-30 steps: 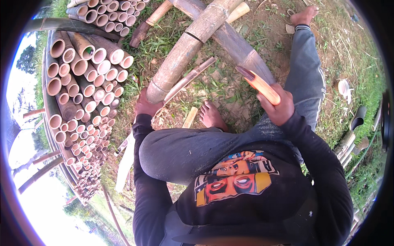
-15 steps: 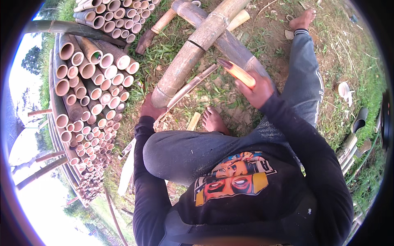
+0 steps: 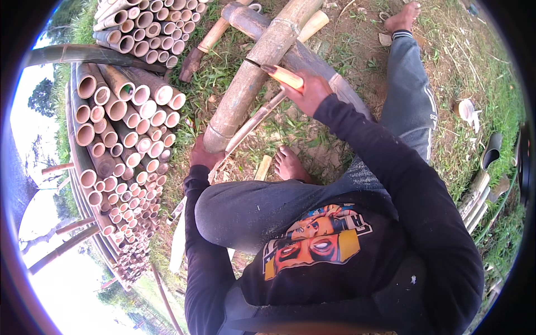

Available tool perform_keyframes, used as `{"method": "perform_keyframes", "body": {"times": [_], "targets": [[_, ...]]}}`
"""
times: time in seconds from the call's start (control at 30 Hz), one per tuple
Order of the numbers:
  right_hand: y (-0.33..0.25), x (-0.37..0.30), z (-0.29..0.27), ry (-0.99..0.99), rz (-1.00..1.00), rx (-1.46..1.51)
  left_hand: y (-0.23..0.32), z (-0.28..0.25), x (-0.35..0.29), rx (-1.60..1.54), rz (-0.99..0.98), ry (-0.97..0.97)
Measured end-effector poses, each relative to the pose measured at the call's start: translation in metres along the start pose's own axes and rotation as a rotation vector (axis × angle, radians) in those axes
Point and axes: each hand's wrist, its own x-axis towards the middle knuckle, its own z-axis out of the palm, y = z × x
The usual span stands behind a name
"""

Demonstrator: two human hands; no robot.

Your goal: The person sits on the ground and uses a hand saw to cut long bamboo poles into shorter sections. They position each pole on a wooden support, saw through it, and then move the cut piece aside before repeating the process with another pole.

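Note:
A thick bamboo pole (image 3: 237,97) slants away from me, resting across a darker bamboo pole (image 3: 321,64). My left hand (image 3: 205,153) is closed around its near end. A narrow dark line (image 3: 252,62) runs around the thick pole; whether it is a cut or a mark I cannot tell. In my right hand (image 3: 314,94) is a pale orange bamboo-like piece with a dark tip (image 3: 287,77). That tip is at the pole's right side, close to the dark line. A thin bamboo strip (image 3: 258,116) lies beside the pole, below my right hand.
Stacked cut bamboo (image 3: 120,134) fills the left side, with another stack (image 3: 148,28) behind it. A dark block with a pale handle (image 3: 191,64) lies beyond the pole. My bare foot (image 3: 289,164) is on the grass nearby. Split bamboo pieces (image 3: 474,195) lie at the right.
My right hand has moved left and away from me, bringing the dark-tipped piece to the thick pole near its line. The left hand keeps its hold on the pole's end.

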Motion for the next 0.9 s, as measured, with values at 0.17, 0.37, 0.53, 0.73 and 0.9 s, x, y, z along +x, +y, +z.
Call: {"method": "perform_keyframes", "body": {"times": [0.17, 0.37, 0.53, 0.73, 0.9], "targets": [[0.001, -0.157, -0.113, -0.015, -0.003, 0.038, -0.014, 0.007, 0.001, -0.038, 0.051, 0.012], [-0.021, -0.077, -0.066, -0.119, 0.112, -0.099, -0.022, 0.009, 0.003, -0.037, 0.062, -0.009], [-0.005, 0.012, 0.005, 0.027, -0.059, -0.009, -0.012, 0.005, 0.007, -0.067, -0.012, -0.081], [0.023, -0.165, -0.102, -0.04, 0.003, 0.037, -0.023, 0.01, 0.005, -0.029, 0.037, -0.034], [-0.02, -0.098, -0.086, -0.088, 0.153, -0.027, -0.024, 0.009, 0.005, -0.008, 0.024, -0.033]]}}
